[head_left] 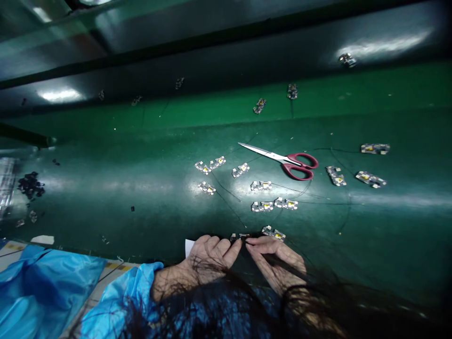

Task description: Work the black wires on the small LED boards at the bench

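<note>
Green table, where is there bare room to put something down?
The green table is bare to the right of the hands, below the red-handled scissors. Another bare stretch lies left of the small white circuit pieces, before the black bits pile. It is crowded between the scissors and both hands.

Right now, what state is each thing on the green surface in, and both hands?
left hand: pinching one end of a small board
right hand: pinching the other end
small board: held between both hands' fingertips at the near edge
scissors: lying flat, blades shut, untouched
loose boards: scattered flat, apart
dark bits: heaped at left
</note>
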Action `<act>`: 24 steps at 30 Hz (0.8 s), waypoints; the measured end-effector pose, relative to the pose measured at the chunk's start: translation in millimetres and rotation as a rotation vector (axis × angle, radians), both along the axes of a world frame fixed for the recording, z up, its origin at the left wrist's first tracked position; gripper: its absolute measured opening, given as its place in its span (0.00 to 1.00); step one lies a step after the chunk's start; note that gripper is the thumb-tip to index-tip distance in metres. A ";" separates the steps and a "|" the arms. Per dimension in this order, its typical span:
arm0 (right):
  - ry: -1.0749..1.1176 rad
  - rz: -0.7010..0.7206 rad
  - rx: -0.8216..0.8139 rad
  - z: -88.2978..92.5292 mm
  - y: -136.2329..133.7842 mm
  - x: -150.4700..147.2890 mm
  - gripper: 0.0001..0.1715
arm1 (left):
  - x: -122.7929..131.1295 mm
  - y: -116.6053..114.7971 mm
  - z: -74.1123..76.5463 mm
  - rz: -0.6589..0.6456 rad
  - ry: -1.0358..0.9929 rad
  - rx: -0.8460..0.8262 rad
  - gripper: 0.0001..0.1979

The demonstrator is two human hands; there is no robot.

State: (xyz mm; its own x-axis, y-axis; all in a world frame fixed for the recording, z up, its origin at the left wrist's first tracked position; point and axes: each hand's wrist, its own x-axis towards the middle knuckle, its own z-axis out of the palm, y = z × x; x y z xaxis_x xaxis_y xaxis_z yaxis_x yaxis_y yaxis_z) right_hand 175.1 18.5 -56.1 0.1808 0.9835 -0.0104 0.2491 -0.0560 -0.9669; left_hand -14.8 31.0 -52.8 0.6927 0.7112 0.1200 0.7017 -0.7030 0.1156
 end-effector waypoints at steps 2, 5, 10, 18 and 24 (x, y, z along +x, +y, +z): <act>0.001 0.038 0.024 -0.7 0.9 3.6 0.08 | -0.3 0.5 -0.4 -0.017 0.018 -0.021 0.15; -0.003 0.059 0.032 -0.4 2.5 5.4 0.07 | 0.6 1.4 -0.3 -0.002 0.009 -0.026 0.14; -0.045 0.100 0.080 -0.8 3.4 6.0 0.07 | 1.1 1.9 0.7 0.019 -0.076 0.008 0.14; -0.032 0.022 0.053 -11.9 -5.8 14.6 0.10 | -3.3 7.2 13.4 0.147 -0.065 -0.061 0.12; -0.168 0.163 0.082 -14.5 -6.6 26.2 0.13 | 5.9 13.5 12.5 0.196 0.026 -0.170 0.11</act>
State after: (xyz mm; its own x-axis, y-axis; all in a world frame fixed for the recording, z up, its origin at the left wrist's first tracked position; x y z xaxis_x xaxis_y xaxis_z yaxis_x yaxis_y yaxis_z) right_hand 201.2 11.9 -70.6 0.0123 0.9961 0.0877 0.4062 0.0751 -0.9107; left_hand -8.8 44.6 -40.3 0.5409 0.8406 -0.0286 0.8269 -0.5253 0.2007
